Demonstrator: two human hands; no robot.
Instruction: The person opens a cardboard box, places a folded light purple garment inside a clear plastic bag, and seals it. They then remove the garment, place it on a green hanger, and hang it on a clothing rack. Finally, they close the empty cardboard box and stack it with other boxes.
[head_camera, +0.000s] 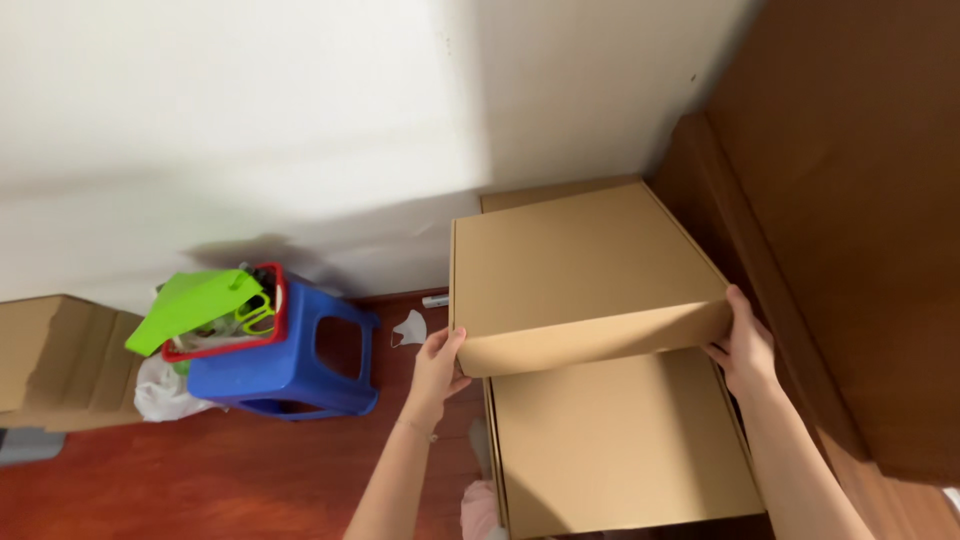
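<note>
I hold a closed flat brown cardboard box (570, 270) between both hands, above a stack of similar boxes (620, 450). My left hand (437, 365) grips its near left corner. My right hand (745, 345) presses against its near right corner. The held box sits slightly further back than the box under it, towards the white wall (300, 120).
A blue plastic stool (290, 365) stands on the red-brown floor (200, 480) at left, with a red basket (275, 310) and a green lid (190, 305) on it. More cardboard (60, 360) lies far left. Large brown cardboard sheets (850, 220) lean at right.
</note>
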